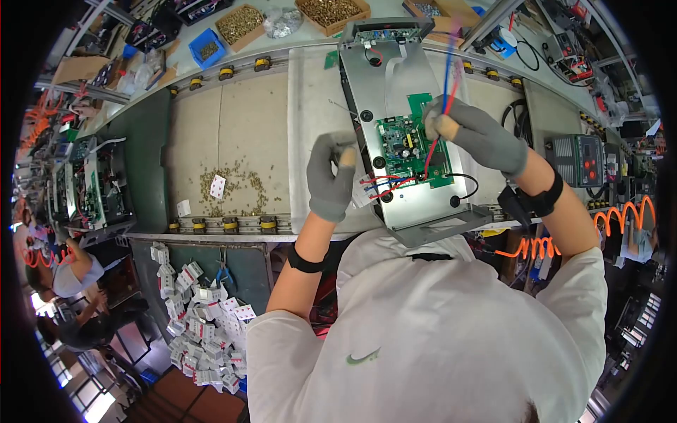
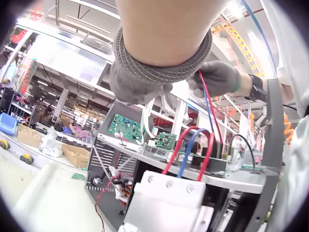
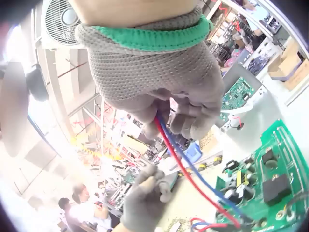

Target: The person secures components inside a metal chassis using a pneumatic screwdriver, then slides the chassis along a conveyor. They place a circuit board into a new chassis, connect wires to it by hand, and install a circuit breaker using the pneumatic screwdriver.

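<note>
An open metal chassis [image 1: 416,211] holds a green circuit board [image 1: 405,144]. Above this board, the gloved right hand [image 1: 479,134] pinches a red and a blue wire; in the right wrist view the red wire [image 3: 186,173] and blue wire [image 3: 203,181] run from its fingers down to the board. The gloved left hand [image 1: 330,176] hovers beside the chassis's left side, fingers loosely bent, nothing visible in it; the left wrist view shows its back [image 2: 133,84]. Near it, a white terminal block [image 2: 166,200] with red and blue leads sits at the chassis side.
Small brass-coloured parts [image 1: 247,190] lie scattered on the line left of the chassis. White modules [image 1: 204,331] are piled below, beside pliers [image 1: 224,273]. Parts boxes [image 1: 240,27] and a blue bin [image 1: 206,49] stand behind. A grey device [image 1: 575,161] is at right.
</note>
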